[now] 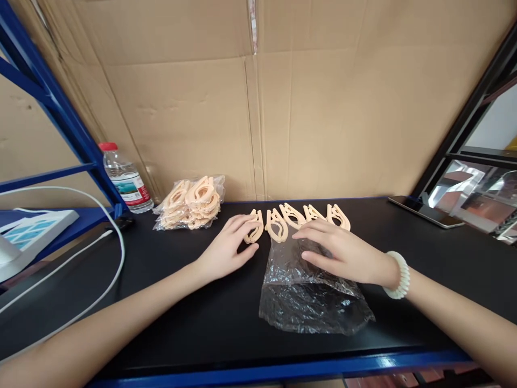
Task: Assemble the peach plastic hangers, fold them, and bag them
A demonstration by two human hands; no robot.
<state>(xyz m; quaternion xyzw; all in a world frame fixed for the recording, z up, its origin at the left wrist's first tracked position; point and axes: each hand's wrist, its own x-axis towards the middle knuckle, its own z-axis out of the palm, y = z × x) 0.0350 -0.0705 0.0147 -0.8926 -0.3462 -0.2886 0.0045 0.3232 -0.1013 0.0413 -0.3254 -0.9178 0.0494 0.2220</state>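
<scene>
Several peach plastic clips lie in a row on the black table, near the cardboard wall. My left hand lies flat, fingers spread, with its fingertips touching the leftmost clip. My right hand, a white bead bracelet on its wrist, rests open on a clear plastic bag, its fingertips next to the row of clips. Neither hand grips anything.
A bagged heap of the same clips sits at the back left, beside a water bottle. A white cable crosses the left side. A phone lies at the back right. Blue shelf posts stand left.
</scene>
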